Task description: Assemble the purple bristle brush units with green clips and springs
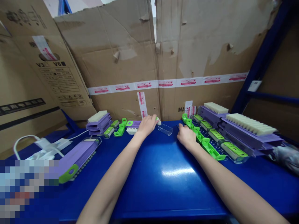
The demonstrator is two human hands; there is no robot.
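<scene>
My left hand (147,126) lies over the right part of a purple brush piece (136,123) with a green end and white bristles, its fingers closed around it. A white and green end piece (158,120) shows beyond the fingertips. Just right of it, a clear plastic box (165,129) rests on the blue table (149,183). My right hand (187,136) is closed beside a row of green plastic holders (198,134). A small dark tip (177,125) shows at its fingers; what it belongs to is hidden.
At right are clear cases with green tops (217,135) and stacked purple pieces with cream bristles (252,124). Left hold a smaller purple stack (98,123), green holders (121,127), a large purple piece (77,155) and a white power strip (51,145). Cardboard (121,65) walls the back.
</scene>
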